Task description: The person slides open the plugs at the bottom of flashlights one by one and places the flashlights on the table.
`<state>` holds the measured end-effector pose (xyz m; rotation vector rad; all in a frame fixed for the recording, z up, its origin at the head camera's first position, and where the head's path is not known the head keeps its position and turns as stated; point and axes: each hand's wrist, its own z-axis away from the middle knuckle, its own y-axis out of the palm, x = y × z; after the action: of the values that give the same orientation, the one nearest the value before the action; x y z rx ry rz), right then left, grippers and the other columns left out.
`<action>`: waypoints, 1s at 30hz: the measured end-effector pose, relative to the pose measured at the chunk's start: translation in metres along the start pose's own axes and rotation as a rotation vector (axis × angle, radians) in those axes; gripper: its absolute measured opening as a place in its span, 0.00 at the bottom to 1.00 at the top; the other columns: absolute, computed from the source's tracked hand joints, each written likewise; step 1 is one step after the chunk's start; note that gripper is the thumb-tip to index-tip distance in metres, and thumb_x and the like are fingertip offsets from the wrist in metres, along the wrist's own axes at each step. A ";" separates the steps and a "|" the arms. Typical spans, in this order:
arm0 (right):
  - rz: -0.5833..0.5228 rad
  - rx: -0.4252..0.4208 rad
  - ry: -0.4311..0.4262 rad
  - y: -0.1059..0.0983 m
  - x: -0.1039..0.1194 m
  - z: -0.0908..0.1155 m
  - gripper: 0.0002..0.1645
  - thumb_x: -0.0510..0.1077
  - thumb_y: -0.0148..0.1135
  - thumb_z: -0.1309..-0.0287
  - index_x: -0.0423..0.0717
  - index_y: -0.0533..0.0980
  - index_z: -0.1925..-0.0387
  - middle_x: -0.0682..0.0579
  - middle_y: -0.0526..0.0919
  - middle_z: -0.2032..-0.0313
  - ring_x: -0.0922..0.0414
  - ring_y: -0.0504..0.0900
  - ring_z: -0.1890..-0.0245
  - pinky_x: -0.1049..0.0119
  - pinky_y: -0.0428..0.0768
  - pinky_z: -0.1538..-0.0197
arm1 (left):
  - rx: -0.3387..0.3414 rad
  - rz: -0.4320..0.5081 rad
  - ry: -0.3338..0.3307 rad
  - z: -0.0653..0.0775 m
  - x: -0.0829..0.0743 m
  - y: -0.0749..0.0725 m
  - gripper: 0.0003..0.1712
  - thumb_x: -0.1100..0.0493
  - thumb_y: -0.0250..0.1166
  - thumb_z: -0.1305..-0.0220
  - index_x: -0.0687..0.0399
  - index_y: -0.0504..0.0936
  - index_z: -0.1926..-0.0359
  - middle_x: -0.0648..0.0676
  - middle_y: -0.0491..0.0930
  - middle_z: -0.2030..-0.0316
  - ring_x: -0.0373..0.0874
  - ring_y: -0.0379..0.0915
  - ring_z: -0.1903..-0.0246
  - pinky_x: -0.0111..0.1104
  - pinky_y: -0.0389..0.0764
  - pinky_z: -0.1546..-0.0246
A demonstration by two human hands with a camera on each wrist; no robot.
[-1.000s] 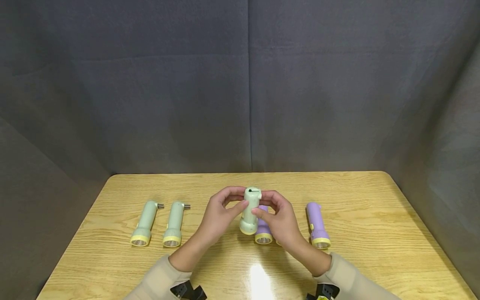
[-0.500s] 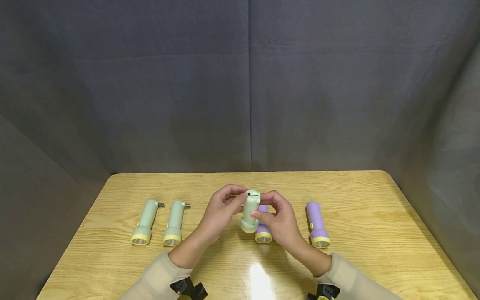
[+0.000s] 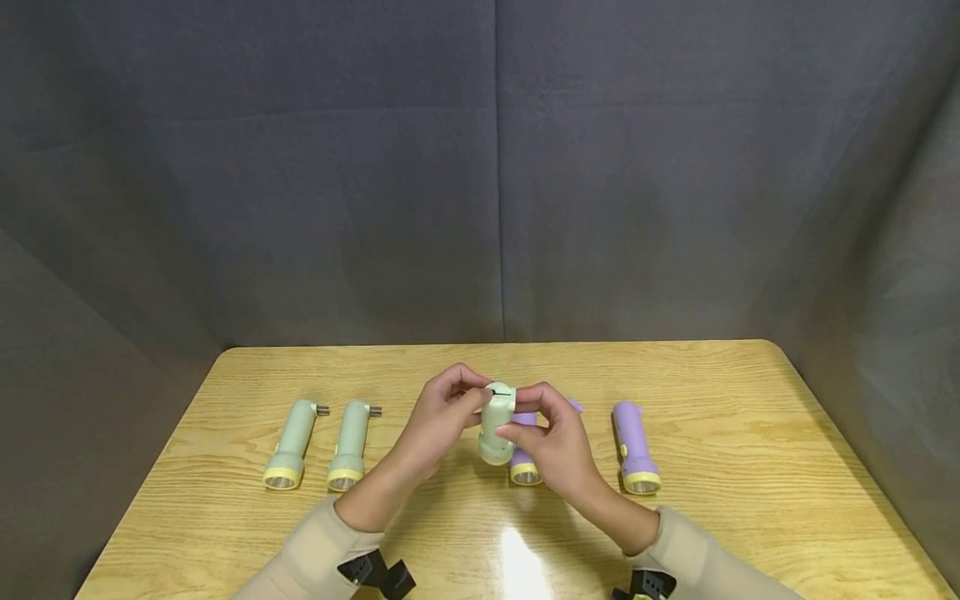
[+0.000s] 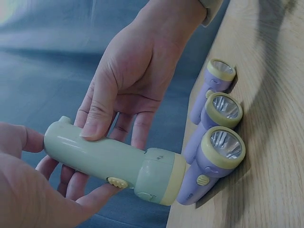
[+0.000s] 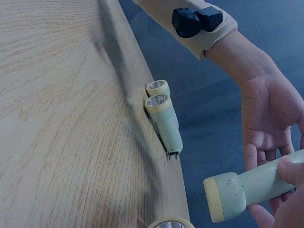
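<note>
Both hands hold a pale green flashlight [image 3: 497, 433] above the table, its yellow-rimmed head pointing down and its tail end with a dark slot upward. My left hand [image 3: 441, 423] has its thumb at the slotted tail end. One of its fingers touches the body beside the ribbed yellow switch [image 4: 118, 182]. From the other side, my right hand [image 3: 557, 442] pinches the body, thumb [image 4: 97, 124] on the front and fingers behind. In the left wrist view three purple flashlights [image 4: 195, 183] lie just beyond the held one.
Two more green flashlights [image 3: 292, 442] lie at the left of the wooden table [image 3: 720, 417], metal plug prongs [image 5: 173, 156] sticking out of their tail ends. A purple flashlight [image 3: 634, 442] lies right of my right hand. Grey curtains [image 3: 300, 208] stand behind the table.
My left thumb has moved from the flashlight's body up to its tail end. The flashlight has tilted and shifted slightly left. The flashlights on the table have stayed put.
</note>
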<state>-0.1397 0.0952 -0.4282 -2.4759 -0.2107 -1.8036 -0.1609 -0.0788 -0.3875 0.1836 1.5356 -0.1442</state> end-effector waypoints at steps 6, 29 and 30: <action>-0.009 0.000 0.004 0.001 -0.001 0.000 0.19 0.25 0.71 0.47 0.30 0.76 0.54 0.38 0.81 0.54 0.56 0.84 0.56 0.59 0.87 0.53 | 0.012 -0.005 0.011 0.000 -0.001 -0.001 0.05 0.68 0.57 0.35 0.65 0.79 0.61 0.58 0.79 0.59 0.47 0.77 0.58 0.41 0.86 0.53; -0.036 -0.027 -0.012 0.002 -0.003 0.001 0.18 0.25 0.75 0.53 0.37 0.80 0.59 0.44 0.83 0.56 0.58 0.84 0.56 0.60 0.87 0.55 | 0.080 0.035 -0.011 0.001 -0.004 -0.002 0.03 0.67 0.60 0.35 0.59 0.74 0.67 0.54 0.74 0.62 0.46 0.74 0.59 0.36 0.82 0.55; -0.034 -0.028 -0.011 0.002 -0.003 0.001 0.18 0.25 0.75 0.53 0.37 0.80 0.59 0.44 0.83 0.56 0.59 0.84 0.56 0.60 0.87 0.55 | 0.079 0.034 -0.009 0.001 -0.004 -0.002 0.04 0.67 0.60 0.35 0.59 0.73 0.67 0.54 0.74 0.62 0.46 0.74 0.59 0.36 0.82 0.55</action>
<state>-0.1391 0.0932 -0.4311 -2.5166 -0.2319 -1.8192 -0.1601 -0.0812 -0.3837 0.2711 1.5184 -0.1783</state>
